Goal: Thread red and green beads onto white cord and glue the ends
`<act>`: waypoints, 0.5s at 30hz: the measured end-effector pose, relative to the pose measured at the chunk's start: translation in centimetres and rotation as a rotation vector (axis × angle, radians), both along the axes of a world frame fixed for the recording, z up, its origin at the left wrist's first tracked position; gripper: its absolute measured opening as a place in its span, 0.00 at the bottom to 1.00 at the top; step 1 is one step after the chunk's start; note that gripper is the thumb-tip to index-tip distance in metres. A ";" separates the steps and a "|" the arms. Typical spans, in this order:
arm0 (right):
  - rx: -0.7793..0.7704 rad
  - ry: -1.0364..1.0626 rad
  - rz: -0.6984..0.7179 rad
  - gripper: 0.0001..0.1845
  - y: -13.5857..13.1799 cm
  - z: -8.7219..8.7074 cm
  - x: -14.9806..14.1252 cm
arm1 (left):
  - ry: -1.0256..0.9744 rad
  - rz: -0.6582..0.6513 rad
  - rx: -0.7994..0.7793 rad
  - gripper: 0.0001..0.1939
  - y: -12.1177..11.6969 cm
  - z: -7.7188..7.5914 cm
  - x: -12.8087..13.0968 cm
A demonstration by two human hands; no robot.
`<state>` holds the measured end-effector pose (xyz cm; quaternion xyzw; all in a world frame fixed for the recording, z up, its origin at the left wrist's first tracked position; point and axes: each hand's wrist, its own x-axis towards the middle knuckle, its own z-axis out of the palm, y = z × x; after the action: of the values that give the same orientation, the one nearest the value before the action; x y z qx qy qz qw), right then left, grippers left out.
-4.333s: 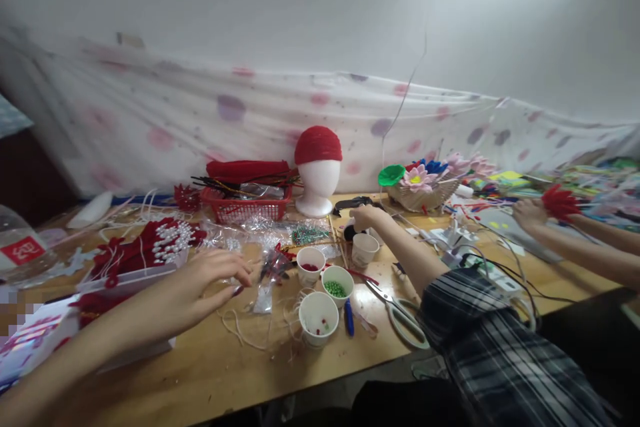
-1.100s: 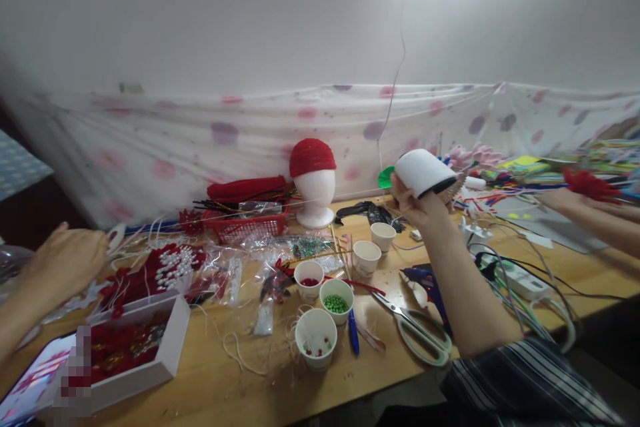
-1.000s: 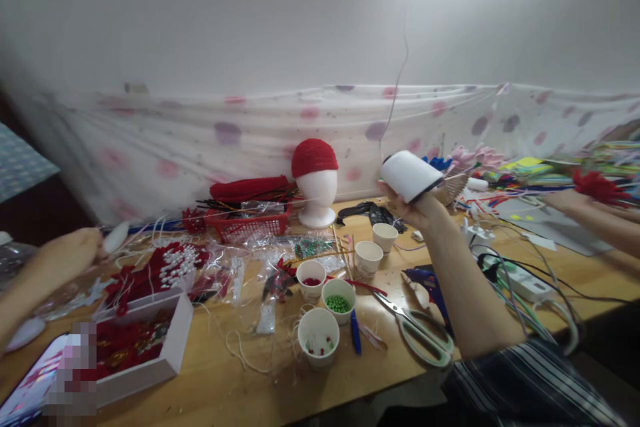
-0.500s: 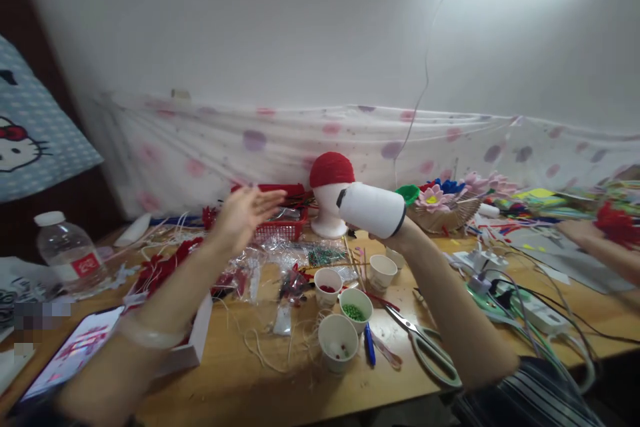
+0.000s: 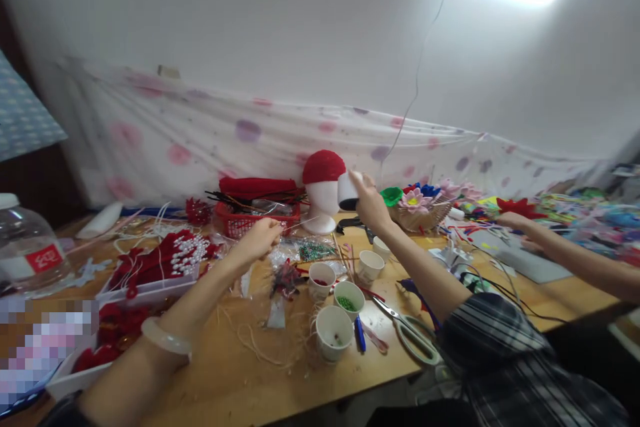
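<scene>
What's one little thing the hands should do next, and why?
Perhaps the left hand should gently draw the thread sideways, away from the white spool, because it seems to pinch that thin strand, which runs toward the spool held in the right hand.

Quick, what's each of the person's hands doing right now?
Left hand: closed, pinching a thin thread.
Right hand: closed around a white spool.

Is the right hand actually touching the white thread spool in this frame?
Touching. The head view shows the right hand gripping the white thread spool, its fingers lying over the spool's side.
</scene>
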<state>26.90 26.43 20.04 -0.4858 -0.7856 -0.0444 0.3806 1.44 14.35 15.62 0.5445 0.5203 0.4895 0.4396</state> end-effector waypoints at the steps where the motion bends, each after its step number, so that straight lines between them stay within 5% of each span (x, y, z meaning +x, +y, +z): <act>1: -0.040 -0.091 -0.042 0.20 0.2 -0.7 0.0 | 0.072 0.013 0.012 0.12 0.1 -0.4 -0.6; 9: -0.387 -0.602 -0.199 0.18 1.4 -5.9 -0.6 | 0.498 -0.022 0.103 0.13 -0.5 -1.6 -3.8; 15: -0.442 -0.694 -0.189 0.18 0.7 -5.4 -1.0 | 0.619 0.012 0.142 0.15 0.5 -2.4 -3.7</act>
<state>25.92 27.16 14.68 -0.5822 -0.8096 -0.0703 -0.0256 -2.27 14.81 13.26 0.6938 0.5972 0.3380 0.2183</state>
